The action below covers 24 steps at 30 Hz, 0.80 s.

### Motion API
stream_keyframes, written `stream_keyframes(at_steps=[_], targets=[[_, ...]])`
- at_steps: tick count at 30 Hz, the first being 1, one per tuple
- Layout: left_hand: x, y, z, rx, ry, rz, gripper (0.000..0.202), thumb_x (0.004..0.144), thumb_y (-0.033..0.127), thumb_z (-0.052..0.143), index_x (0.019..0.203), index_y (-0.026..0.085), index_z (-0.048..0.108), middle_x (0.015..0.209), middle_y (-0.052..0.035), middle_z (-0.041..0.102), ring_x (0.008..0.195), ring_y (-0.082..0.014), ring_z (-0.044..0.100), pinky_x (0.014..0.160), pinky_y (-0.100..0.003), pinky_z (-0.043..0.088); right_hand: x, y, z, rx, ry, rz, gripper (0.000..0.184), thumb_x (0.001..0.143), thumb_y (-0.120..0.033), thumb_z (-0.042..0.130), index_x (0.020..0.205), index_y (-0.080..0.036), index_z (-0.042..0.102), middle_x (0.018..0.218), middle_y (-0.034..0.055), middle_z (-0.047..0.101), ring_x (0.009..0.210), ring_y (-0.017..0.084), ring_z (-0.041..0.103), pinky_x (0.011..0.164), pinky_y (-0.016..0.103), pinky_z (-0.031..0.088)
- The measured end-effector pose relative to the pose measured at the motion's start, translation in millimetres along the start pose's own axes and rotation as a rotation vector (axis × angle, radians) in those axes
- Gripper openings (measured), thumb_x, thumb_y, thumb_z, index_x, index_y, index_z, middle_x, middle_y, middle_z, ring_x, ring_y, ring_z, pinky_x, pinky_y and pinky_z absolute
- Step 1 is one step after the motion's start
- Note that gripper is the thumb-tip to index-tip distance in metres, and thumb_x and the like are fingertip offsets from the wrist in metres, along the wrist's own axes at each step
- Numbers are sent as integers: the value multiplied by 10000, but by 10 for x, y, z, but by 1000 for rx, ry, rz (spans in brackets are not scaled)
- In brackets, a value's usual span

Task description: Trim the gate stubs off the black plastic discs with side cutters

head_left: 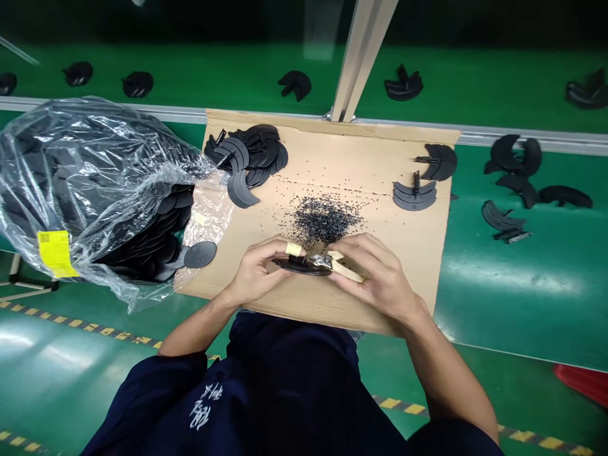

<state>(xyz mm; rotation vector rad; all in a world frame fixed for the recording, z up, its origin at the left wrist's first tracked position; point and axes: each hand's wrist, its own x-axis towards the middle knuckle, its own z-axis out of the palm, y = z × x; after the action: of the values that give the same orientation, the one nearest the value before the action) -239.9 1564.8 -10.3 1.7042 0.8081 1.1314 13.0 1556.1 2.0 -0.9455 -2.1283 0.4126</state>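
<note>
My left hand (256,269) is closed on a flat black plastic part (299,266), held edge-on over the near side of a cardboard sheet (418,253). A strip of tape wraps one fingertip. My right hand (377,272) is closed on a small trimming tool (339,265) with a pale handle, its metal tip against the part. A heap of black plastic shavings (323,218) lies on the cardboard just beyond my hands.
A clear plastic bag (90,183) full of black parts lies at the left. A pile of black parts (247,155) sits at the cardboard's far left, two more parts (422,180) at its right. Parts ride the green conveyor (498,88) behind; a metal post (361,50) rises there.
</note>
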Motion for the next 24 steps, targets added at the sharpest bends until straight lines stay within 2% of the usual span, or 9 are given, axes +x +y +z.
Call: stream_keyframes(at_steps=[5, 14, 16, 21, 24], targets=[[3, 21, 1, 53, -9, 25, 165, 912, 220, 768, 1065, 161, 776, 1018, -113, 780, 939, -174, 759, 795, -247, 636, -6, -22, -36, -80, -29, -33, 315, 1001, -341, 650, 1268, -174, 640, 1076, 133, 728, 926, 249, 674, 777, 401, 575], [-26, 66, 15, 129, 7, 168, 138, 937, 185, 731, 1055, 178, 802, 942, -102, 812, 875, -177, 781, 785, -267, 645, -59, -135, -84, -293, -68, -93, 338, 1032, -352, 602, 1307, -165, 662, 990, 109, 759, 822, 218, 648, 672, 341, 509], [-41, 76, 8, 142, 3, 184, 146, 933, 180, 736, 1065, 177, 799, 940, -100, 812, 868, -174, 779, 778, -262, 643, -70, -159, -62, -265, -61, -85, 308, 1034, -345, 604, 1269, -157, 673, 956, 105, 758, 799, 208, 660, 657, 329, 515], [-71, 150, -44, 179, -24, 176, 184, 929, 148, 722, 1104, 174, 774, 967, -95, 789, 904, -169, 754, 804, -267, 622, -94, -130, -8, -17, -32, 5, 279, 1013, -356, 646, 1191, -143, 674, 973, 116, 755, 841, 209, 711, 721, 328, 582], [-88, 205, -78, 178, -62, 151, 235, 930, 138, 713, 1159, 175, 748, 1012, -93, 767, 932, -166, 729, 822, -266, 602, -96, -88, -8, -57, -16, 53, 291, 996, -364, 669, 1192, -148, 670, 975, 113, 751, 826, 216, 705, 726, 343, 581]])
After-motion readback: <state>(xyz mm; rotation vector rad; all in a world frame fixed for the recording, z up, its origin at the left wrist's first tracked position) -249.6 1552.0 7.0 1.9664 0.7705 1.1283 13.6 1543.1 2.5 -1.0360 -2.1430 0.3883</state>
